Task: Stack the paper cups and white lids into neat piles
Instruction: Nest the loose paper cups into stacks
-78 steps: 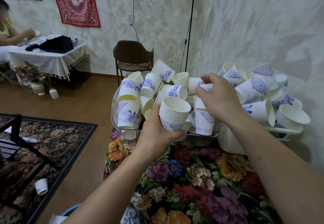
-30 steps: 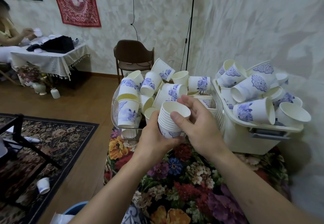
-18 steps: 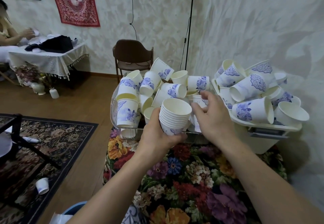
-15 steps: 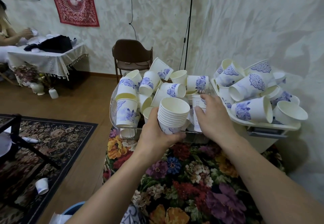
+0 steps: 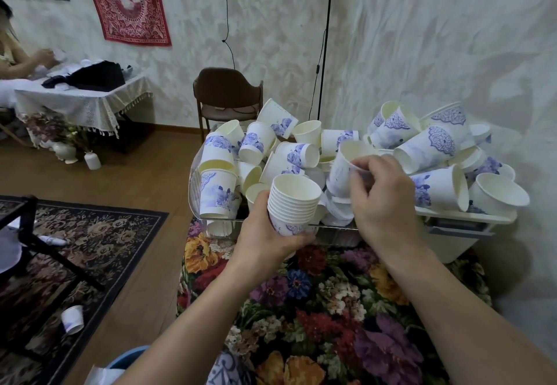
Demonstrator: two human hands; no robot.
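Loose cups [image 5: 262,155] heaped in tray [image 5: 334,229] on table [image 5: 325,309], bin [image 5: 458,234] right, chair [image 5: 227,95] behind, rug [image 5: 84,243] left.

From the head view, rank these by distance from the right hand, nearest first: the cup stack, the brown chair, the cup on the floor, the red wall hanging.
From the right hand:
1. Cup stack, just to its left, held by the left hand.
2. Brown chair, behind the cup bins, against the back wall.
3. Cup on the floor, low left by the rug.
4. Red wall hanging, top left on the far wall.
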